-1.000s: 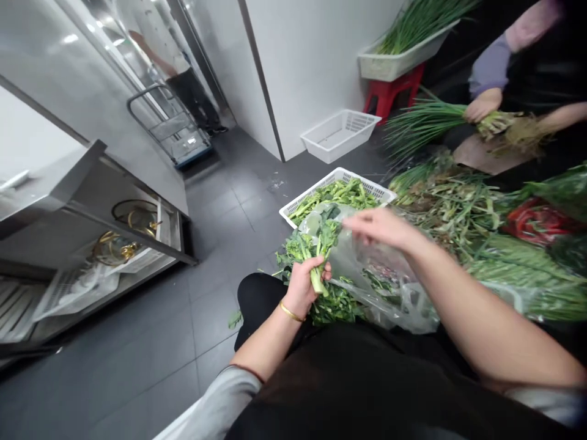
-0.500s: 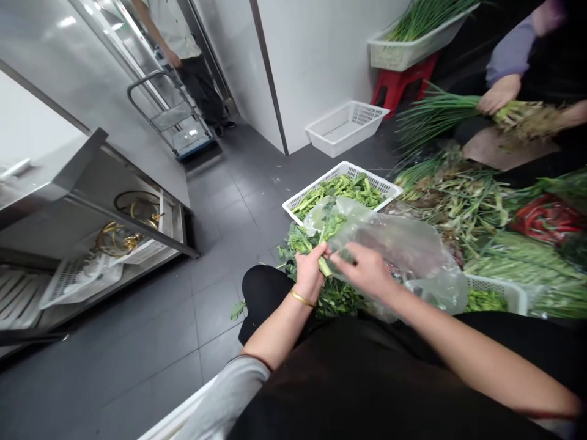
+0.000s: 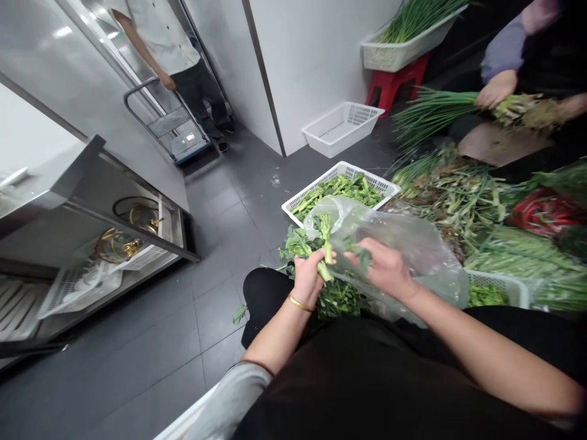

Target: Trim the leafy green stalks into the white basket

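Green leafy stems [image 3: 326, 235] are gripped in my left hand [image 3: 308, 278], which wears a gold bangle. My right hand [image 3: 385, 267] pinches a torn green leaf [image 3: 362, 255] a little to the right of those stems. Behind both hands lies a clear plastic bag [image 3: 413, 235], its mouth toward the left. A white basket [image 3: 287, 211] of cut green stems stands just beyond the bag. Loose leaves [image 3: 339, 297] are heaped below my hands, beside my knee.
A co-worker's hand [image 3: 496, 90] holds spring onions at the right. An unfilled white basket [image 3: 342, 129] sits by the wall. A person stands with a trolley [image 3: 183, 143] at the back left. Steel shelving [image 3: 132, 220] lines the left.
My right hand has moved slightly right, away from the stems, and a leaf now shows in its fingers. The standing person and trolley have shifted a little in view.
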Available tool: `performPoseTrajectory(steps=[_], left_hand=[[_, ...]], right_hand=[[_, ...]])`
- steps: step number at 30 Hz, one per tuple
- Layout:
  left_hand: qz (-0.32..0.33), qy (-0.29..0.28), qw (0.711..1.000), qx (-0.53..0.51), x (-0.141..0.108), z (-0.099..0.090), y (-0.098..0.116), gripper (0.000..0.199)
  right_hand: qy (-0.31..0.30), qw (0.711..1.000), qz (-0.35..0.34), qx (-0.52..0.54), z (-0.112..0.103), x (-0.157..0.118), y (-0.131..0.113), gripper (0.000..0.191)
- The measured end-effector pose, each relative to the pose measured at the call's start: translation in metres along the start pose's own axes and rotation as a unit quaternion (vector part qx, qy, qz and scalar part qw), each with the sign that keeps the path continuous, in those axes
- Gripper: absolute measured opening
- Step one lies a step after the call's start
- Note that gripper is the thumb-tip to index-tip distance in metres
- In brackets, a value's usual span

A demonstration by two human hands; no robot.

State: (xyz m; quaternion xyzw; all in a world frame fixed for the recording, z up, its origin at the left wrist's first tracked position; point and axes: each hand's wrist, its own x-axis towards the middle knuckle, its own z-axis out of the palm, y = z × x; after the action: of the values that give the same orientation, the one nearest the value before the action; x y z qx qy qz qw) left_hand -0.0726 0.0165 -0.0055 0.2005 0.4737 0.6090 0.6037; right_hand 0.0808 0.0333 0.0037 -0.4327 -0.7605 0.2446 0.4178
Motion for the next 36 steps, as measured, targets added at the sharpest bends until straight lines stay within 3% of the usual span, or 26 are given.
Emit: performPoseTrajectory(steps=[3,5,12,16,18,20,24,26,30,33,36], left_hand=[[-0.018,-0.066,0.998,0.004,-0.005,0.001,0.002,0.023],[-0.009,-0.098,0.995,0.0,-0.007,0.002,-0.001,0.025],[0.115,-0.113,0.983,0.084,0.0,-0.005,-0.014,0.028],[0.123,-0.103,0.982,0.103,-0.006,-0.01,-0.018,0.028],[0.132,-0.102,0.978,0.121,-0.009,-0.01,-0.015,0.026],[0.154,-0.079,0.976,0.132,-0.009,-0.008,-0.007,0.024],[0.149,-0.029,0.987,0.056,-0.004,-0.006,0.013,0.025],[0.119,-0.06,0.99,0.037,-0.006,-0.008,0.017,0.025],[0.081,-0.095,0.987,0.099,-0.014,-0.009,0.008,0.018],[0.103,-0.063,0.992,0.048,-0.014,-0.004,0.007,0.015],[0.127,-0.019,0.992,-0.021,-0.009,0.0,0.017,0.018]], right_hand=[[-0.059,0.964,0.201,0.164,-0.011,0.009,0.004,0.039],[-0.1,0.925,0.258,0.261,-0.006,0.019,0.004,0.043],[-0.074,0.828,0.3,0.467,0.022,0.031,0.005,0.042],[-0.062,0.76,0.344,0.548,0.025,0.026,0.001,0.033],[-0.056,0.744,0.368,0.555,0.028,0.018,-0.004,0.032],[-0.026,0.768,0.371,0.522,0.032,0.003,-0.011,0.03],[0.007,0.853,0.318,0.414,0.028,-0.016,-0.014,0.03],[-0.034,0.869,0.302,0.391,0.018,-0.007,-0.013,0.035],[-0.111,0.895,0.247,0.354,0.011,0.029,-0.018,0.046],[-0.046,0.907,0.236,0.346,0.03,0.025,-0.027,0.048],[-0.026,0.948,0.193,0.253,0.045,-0.005,-0.028,0.044]])
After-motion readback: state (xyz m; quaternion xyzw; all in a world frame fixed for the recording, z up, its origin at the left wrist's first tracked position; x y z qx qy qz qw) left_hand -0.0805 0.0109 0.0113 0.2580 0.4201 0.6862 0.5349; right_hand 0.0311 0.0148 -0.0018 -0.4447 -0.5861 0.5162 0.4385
